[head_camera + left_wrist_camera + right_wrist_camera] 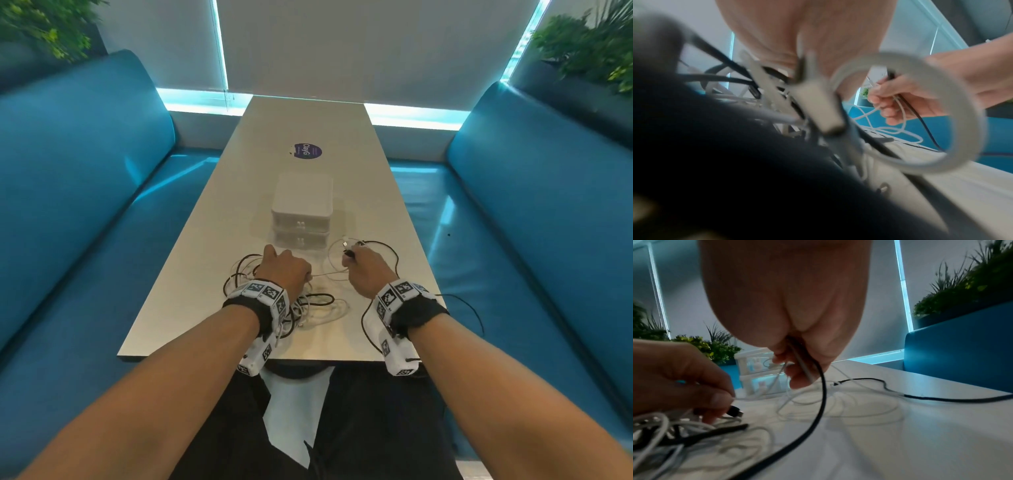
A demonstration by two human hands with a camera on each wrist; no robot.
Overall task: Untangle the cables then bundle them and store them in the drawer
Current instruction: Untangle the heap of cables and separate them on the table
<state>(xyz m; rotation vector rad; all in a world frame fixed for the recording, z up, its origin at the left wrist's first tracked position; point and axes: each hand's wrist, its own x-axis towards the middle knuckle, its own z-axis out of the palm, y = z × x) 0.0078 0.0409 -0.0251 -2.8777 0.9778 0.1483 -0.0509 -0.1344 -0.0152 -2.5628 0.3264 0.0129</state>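
A tangle of black and white cables [308,306] lies on the white table [212,274] near its front edge, partly under my left wrist. My left hand [291,269] rests on the tangle and pinches a thin white cable [329,274] that runs across to my right hand [356,260]. The right hand grips that white cable [803,368] together with a black cable [823,394], connector ends sticking out above the fist. In the right wrist view the left hand [694,386] has a black plug [734,411] just under its fingers. Behind the hands stands a white two-drawer unit [303,209], both drawers closed.
The black cable [474,308] loops past my right wrist and over the table's right edge. A purple round sticker [307,151] lies beyond the drawer unit. Blue padded benches [85,205] flank the table on both sides. Potted plants [589,48] sit behind the bench backs.
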